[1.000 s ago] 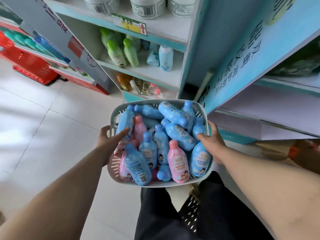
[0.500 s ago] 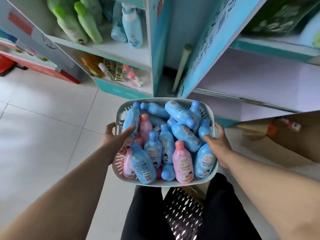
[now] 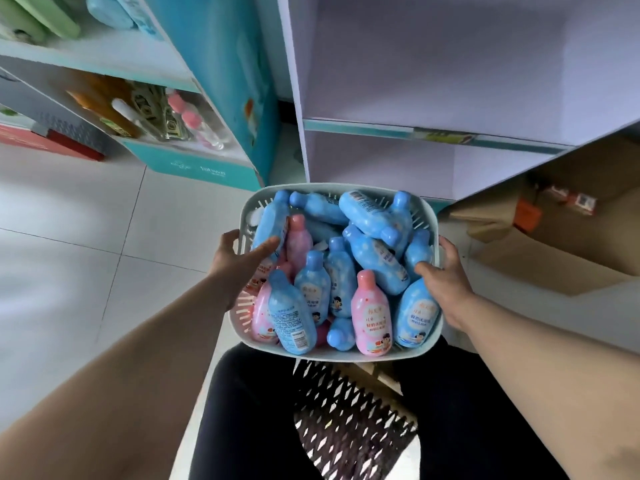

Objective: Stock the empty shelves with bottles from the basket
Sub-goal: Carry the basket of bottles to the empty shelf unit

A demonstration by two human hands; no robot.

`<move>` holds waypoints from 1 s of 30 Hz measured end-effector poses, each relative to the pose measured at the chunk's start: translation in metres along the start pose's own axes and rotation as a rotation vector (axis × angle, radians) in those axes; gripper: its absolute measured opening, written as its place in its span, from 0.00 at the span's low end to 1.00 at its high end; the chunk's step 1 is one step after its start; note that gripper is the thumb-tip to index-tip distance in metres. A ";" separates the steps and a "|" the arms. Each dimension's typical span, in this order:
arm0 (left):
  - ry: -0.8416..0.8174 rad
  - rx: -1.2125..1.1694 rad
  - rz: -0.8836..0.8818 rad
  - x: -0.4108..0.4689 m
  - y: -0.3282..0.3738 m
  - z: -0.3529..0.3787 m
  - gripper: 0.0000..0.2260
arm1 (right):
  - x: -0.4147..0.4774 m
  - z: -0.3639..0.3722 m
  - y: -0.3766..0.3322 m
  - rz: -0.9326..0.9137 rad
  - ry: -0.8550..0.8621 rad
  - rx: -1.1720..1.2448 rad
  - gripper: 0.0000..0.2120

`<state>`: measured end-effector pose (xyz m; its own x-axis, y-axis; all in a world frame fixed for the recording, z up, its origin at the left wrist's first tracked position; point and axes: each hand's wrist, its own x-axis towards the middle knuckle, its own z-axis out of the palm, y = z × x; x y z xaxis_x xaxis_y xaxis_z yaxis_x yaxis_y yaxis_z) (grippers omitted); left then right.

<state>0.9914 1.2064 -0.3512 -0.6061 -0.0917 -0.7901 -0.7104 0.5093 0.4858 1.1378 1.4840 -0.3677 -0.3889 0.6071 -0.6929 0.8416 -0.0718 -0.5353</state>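
A pale grey slotted basket (image 3: pixel 332 355) hangs in front of me, full of several blue bottles (image 3: pixel 375 265) and pink bottles (image 3: pixel 371 315) lying in a heap. My left hand (image 3: pixel 239 261) grips the basket's left rim, thumb inside against a blue bottle. My right hand (image 3: pixel 445 271) grips the right rim, fingers over the edge. Straight ahead stand white shelves (image 3: pixel 450 74) with teal front strips, bare on the upper level and on the lower level (image 3: pixel 381 164).
At the left, a teal shelf unit (image 3: pixel 194 164) holds green, blue, orange and pink-capped bottles. An open cardboard box (image 3: pixel 561 237) sits on the floor at the right. A dark slotted crate (image 3: pixel 346 417) lies between my legs. White tiled floor (image 3: pixel 86 237) spreads left.
My view has swung right and down: the bare white shelves now fill the top, the stocked unit has slid left. Both hands keep their grip on the basket.
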 end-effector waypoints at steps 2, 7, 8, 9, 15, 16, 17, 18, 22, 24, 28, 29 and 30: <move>-0.025 0.011 0.016 0.009 -0.005 0.023 0.40 | 0.015 -0.007 0.019 0.004 0.031 0.019 0.30; -0.046 0.051 0.066 0.048 -0.020 0.087 0.39 | 0.069 -0.013 0.068 0.039 0.080 0.079 0.30; -0.050 0.055 0.072 0.057 -0.024 0.100 0.39 | 0.083 -0.012 0.077 0.041 0.084 0.086 0.29; -0.052 0.055 0.078 0.068 -0.029 0.113 0.40 | 0.096 -0.011 0.085 0.038 0.088 0.091 0.29; -0.071 0.065 0.101 0.132 -0.052 0.176 0.42 | 0.168 0.006 0.131 0.030 0.122 0.098 0.29; -0.072 0.074 0.111 0.142 -0.055 0.185 0.42 | 0.179 0.010 0.138 0.025 0.129 0.106 0.29; -0.073 0.081 0.115 0.150 -0.057 0.191 0.42 | 0.188 0.013 0.143 0.024 0.131 0.123 0.29; -0.072 0.089 0.120 0.158 -0.059 0.197 0.41 | 0.198 0.017 0.148 0.022 0.134 0.140 0.30; -0.033 0.087 0.161 0.182 -0.075 0.215 0.39 | 0.224 0.030 0.164 0.012 0.138 0.164 0.31; -0.019 0.069 0.175 0.189 -0.079 0.221 0.33 | 0.230 0.034 0.171 0.007 0.159 0.163 0.31; -0.031 0.146 0.185 0.191 -0.073 0.222 0.29 | 0.232 0.036 0.176 0.019 0.129 0.147 0.30; -0.043 0.187 0.182 0.188 -0.067 0.221 0.28 | 0.235 0.036 0.178 0.020 0.114 0.100 0.30; -0.068 0.232 0.170 0.186 -0.061 0.220 0.27 | 0.239 0.035 0.181 0.019 0.104 0.055 0.32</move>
<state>1.0005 1.3462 -0.6101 -0.6784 0.0658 -0.7317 -0.4951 0.6949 0.5215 1.1841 1.5877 -0.6470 -0.3302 0.6838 -0.6507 0.8254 -0.1253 -0.5505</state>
